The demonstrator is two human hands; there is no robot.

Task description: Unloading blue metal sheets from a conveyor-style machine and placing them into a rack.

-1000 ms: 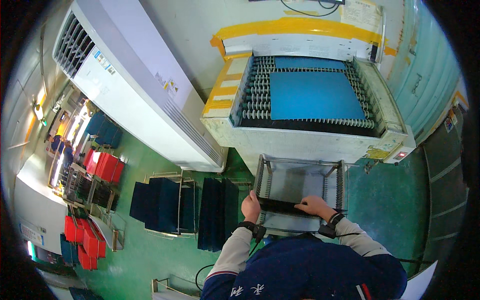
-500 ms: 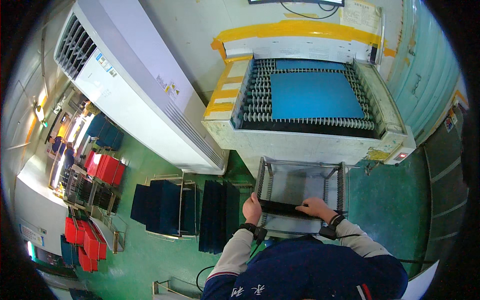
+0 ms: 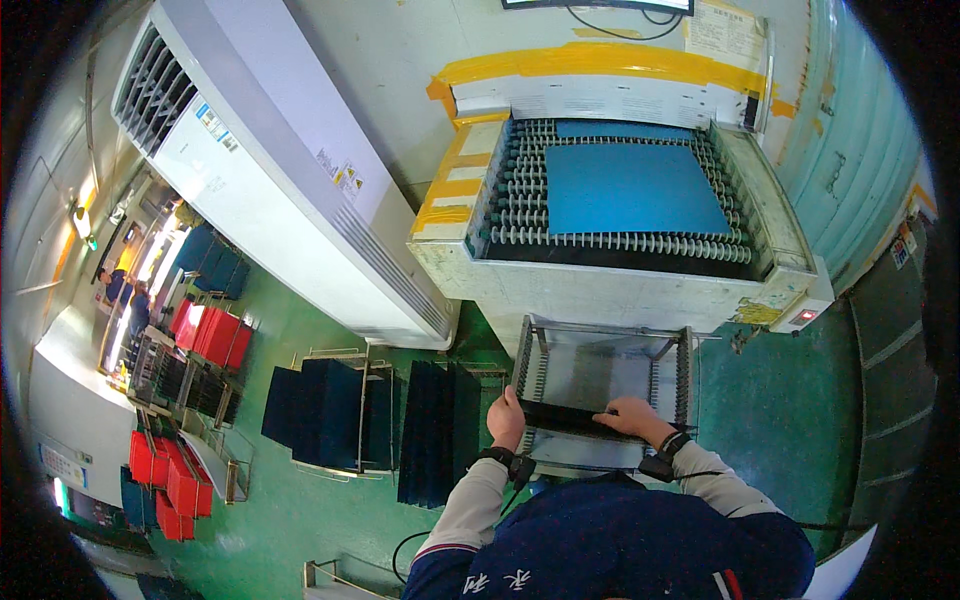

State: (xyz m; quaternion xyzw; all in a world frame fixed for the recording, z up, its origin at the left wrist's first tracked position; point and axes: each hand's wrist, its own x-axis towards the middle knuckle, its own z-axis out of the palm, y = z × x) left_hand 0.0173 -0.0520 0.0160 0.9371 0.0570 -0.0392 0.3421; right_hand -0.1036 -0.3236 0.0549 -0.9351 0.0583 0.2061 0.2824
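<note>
My left hand (image 3: 506,421) is closed on the left end of a dark panel (image 3: 566,417), with its thumb up along the edge. Fingers of my right hand (image 3: 632,418) are curled over the same panel's upper edge, nearer its right end. Seen almost edge-on, the panel stands across a slotted metal rack (image 3: 683,370) in front of me; whether it is one sheet or several together, I cannot tell. Beyond the rack, a blue panel (image 3: 636,189) lies flat on the rollers (image 3: 520,190) of a machine, and part of a second blue panel (image 3: 624,130) shows behind it.
Left of the rack, dark panels (image 3: 428,430) stand upright, with another loaded rack (image 3: 315,410) farther left. A tall white air conditioner (image 3: 290,200) stands beside the machine (image 3: 600,290). Red panels (image 3: 215,335) fill racks at far left, and people (image 3: 138,305) are in the background.
The blue panel has shifted slightly farther back over the rollers. Both hands keep their places on the dark panel, and the view has moved a little.
</note>
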